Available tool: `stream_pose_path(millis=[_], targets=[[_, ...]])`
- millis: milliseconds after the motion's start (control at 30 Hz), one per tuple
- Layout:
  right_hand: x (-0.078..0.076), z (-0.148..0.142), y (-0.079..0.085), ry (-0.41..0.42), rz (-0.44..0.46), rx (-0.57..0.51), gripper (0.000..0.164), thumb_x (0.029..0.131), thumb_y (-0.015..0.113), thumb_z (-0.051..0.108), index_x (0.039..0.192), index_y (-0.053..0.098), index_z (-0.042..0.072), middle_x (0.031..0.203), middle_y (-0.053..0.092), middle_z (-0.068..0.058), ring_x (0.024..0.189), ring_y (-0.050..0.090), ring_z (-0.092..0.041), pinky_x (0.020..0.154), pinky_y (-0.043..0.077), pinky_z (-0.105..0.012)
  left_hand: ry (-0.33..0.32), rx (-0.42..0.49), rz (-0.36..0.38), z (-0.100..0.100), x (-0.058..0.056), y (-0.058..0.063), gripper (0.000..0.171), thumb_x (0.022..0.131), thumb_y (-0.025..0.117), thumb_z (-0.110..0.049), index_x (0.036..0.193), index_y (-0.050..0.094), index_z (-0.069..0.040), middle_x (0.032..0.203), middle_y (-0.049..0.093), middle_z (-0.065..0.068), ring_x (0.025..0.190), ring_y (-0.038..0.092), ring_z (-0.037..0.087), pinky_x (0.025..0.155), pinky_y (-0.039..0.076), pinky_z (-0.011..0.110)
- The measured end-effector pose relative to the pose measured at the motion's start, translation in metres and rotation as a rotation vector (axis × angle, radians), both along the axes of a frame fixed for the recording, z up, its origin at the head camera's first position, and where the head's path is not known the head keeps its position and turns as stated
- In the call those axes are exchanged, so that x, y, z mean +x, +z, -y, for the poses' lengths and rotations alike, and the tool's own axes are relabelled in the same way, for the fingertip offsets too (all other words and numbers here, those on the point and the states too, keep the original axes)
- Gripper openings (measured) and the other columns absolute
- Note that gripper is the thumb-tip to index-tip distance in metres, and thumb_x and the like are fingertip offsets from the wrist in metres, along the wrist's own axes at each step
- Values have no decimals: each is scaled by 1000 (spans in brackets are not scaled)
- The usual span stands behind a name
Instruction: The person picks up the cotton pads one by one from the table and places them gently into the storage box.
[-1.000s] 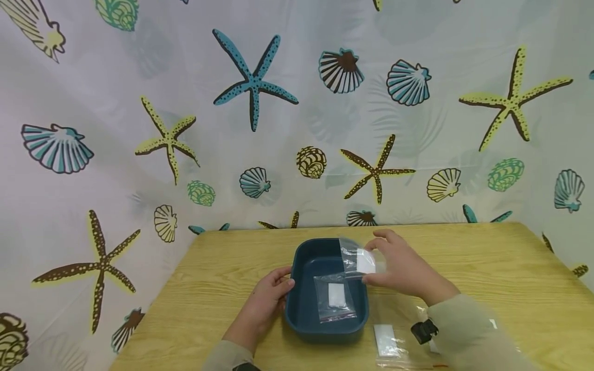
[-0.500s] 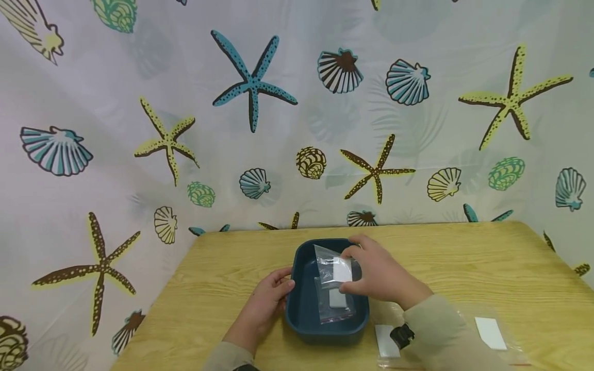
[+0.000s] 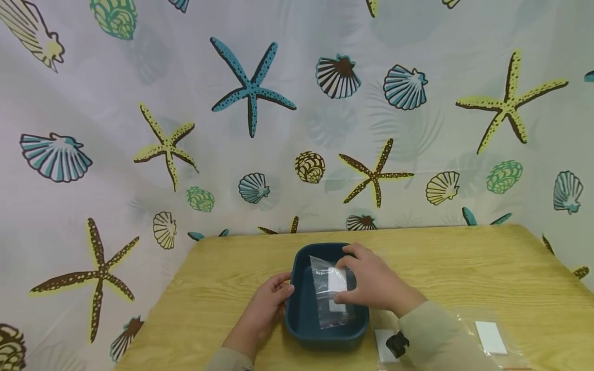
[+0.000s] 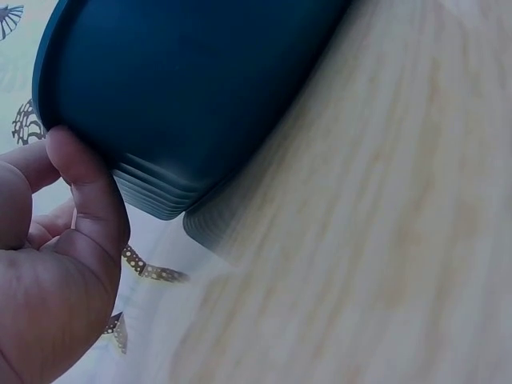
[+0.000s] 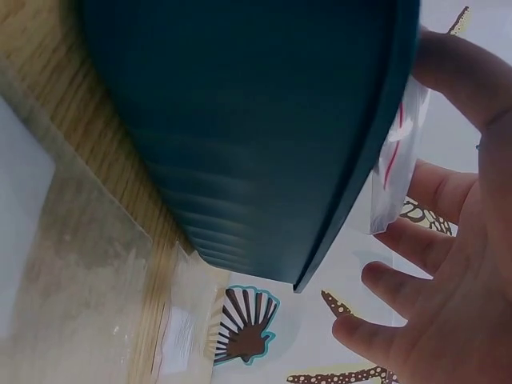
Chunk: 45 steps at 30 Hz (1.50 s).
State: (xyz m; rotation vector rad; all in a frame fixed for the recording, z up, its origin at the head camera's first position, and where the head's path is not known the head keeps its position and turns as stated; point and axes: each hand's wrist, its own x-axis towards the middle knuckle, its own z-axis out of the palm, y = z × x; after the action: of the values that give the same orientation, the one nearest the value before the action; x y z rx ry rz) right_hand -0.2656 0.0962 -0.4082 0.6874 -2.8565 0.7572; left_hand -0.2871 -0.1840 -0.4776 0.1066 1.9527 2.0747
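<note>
A dark blue rectangular box (image 3: 303,314) stands on the table. My left hand (image 3: 264,306) grips its left side, with the thumb at the rim; the left wrist view shows the bent fingers (image 4: 84,180) against the wall. Over the box's opening, my right hand (image 3: 373,281) holds a clear zip bag (image 3: 319,273) with a flat white piece (image 3: 337,278) inside. In the right wrist view, this bag (image 5: 394,160) with its red seal line shows between thumb and fingers, just above the rim. Another zip bag (image 3: 331,320) lies in the box, partly covered by the held one.
Right of the box, a clear bag with a white piece (image 3: 384,346) lies on the wood-grain table (image 3: 464,268), partly behind my right wrist. Farther right lies another bagged white piece (image 3: 490,337). A curtain (image 3: 278,129) printed with starfish and shells hangs behind the table.
My right hand has carried the zip bag left and down from the box's right rim to over its middle, covering more of the bag inside. My left hand has stayed on the box.
</note>
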Motion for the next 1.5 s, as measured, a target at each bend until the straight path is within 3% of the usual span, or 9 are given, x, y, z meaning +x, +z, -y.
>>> stream_pose_path(millis=[567, 833, 1000, 1200, 1500], targets=[[4, 6, -4, 15, -12, 25, 56, 75, 86, 53, 119, 68, 22, 155, 40, -12, 146, 30, -37, 113, 29, -58, -12, 33, -10, -1, -1, -4, 49, 104, 58, -16, 149, 44, -3, 115, 60, 12, 92, 64, 18, 77, 56, 33], [2, 4, -6, 38, -10, 74, 74, 77, 83, 57, 136, 63, 17, 157, 37, -13, 149, 22, -37, 115, 24, -60, -4, 33, -26, -3, 1, -3, 48, 105, 56, -13, 149, 43, 0, 109, 58, 11, 84, 58, 14, 70, 52, 28], [0, -1, -5, 48, -30, 66, 71, 80, 81, 55, 137, 62, 16, 157, 37, -16, 149, 23, -40, 114, 24, -60, 5, 20, -35, -1, 3, -2, 48, 105, 56, -12, 149, 43, 1, 104, 56, 9, 78, 55, 13, 66, 49, 26], [-7, -19, -10, 25, -32, 63, 66, 83, 79, 53, 136, 63, 16, 155, 38, -17, 143, 33, -40, 110, 34, -57, 6, 32, -19, 0, 3, -5, 47, 105, 56, -11, 149, 44, 0, 103, 56, 9, 79, 57, 14, 68, 52, 28], [-24, -64, -24, -43, 78, -7, 66, 87, 76, 50, 138, 60, 11, 155, 36, -22, 141, 34, -45, 107, 37, -60, 16, 4, -11, -4, 2, -2, 47, 105, 55, -11, 150, 43, -1, 106, 56, 13, 79, 56, 16, 66, 50, 28]])
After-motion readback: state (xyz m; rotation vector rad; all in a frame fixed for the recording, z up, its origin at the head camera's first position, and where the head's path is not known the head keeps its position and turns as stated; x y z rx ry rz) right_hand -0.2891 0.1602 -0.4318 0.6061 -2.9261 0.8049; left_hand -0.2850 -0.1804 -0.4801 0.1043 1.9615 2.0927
